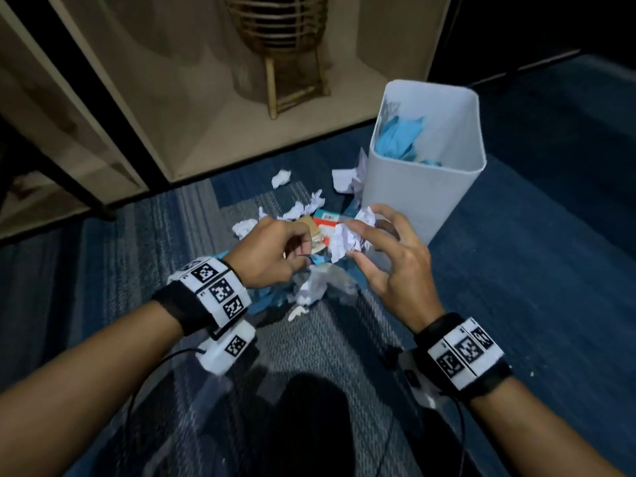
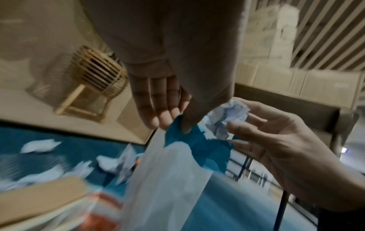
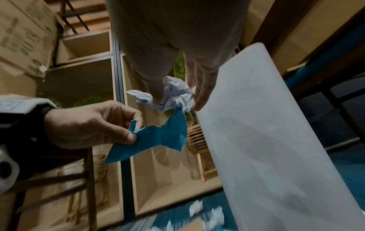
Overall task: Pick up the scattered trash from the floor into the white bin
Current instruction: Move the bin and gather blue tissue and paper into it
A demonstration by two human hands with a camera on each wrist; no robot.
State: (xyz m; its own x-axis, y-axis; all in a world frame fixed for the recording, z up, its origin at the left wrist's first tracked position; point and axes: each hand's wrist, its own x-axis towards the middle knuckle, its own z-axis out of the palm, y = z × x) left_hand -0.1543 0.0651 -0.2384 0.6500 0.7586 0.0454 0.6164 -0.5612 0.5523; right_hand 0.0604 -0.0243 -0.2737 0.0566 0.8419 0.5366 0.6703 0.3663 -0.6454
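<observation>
My right hand (image 1: 361,237) holds a crumpled white paper ball (image 1: 349,235) between thumb and fingers, just in front of the white bin (image 1: 423,191). The left hand (image 1: 301,251) pinches a torn blue paper scrap (image 3: 158,137) right beside the ball. In the left wrist view the blue scrap (image 2: 199,146) hangs from my fingertips (image 2: 168,120), and the ball (image 2: 227,120) sits in the right hand (image 2: 276,148). In the right wrist view the paper ball (image 3: 177,95) sits at my fingertips, next to the bin wall (image 3: 266,140). Blue trash (image 1: 399,139) lies inside the bin.
Several crumpled white papers (image 1: 280,177) lie on the blue carpet left of the bin, more below my hands (image 1: 313,287). A red and white carton (image 1: 327,222) lies under them. A wicker stand (image 1: 285,46) stands in a beige shelf unit behind. A dark furniture leg (image 1: 103,208) is at left.
</observation>
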